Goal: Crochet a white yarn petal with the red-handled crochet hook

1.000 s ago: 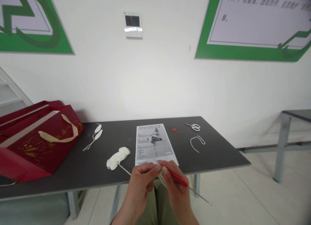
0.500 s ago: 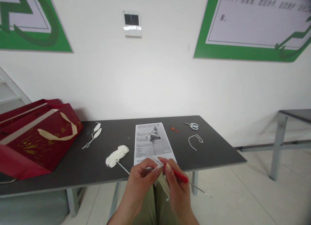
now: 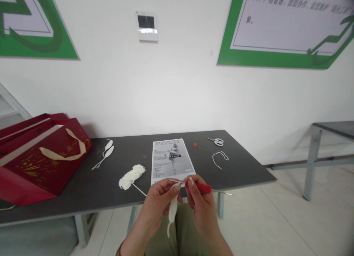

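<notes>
White and leaf-shaped, the yarn piece (image 3: pixel 173 210) now hangs nearly straight down at the lower centre of the frame, where half a second ago it slanted between the hands; the red-handled hook (image 3: pixel 204 188) has swung closer to level. That leaves the piece in plainer view and suggests the stitching is in progress. The left hand (image 3: pixel 156 204) pinches the piece's top between thumb and fingers, so most of it dangles below the grip. The right hand (image 3: pixel 203 204) is closed around the red handle, the metal tip meeting the yarn beside the left fingertips; any loop on it is too small to tell. A strand (image 3: pixel 139 189) runs from the white skein (image 3: pixel 132 177), left of centre, toward the left hand.
</notes>
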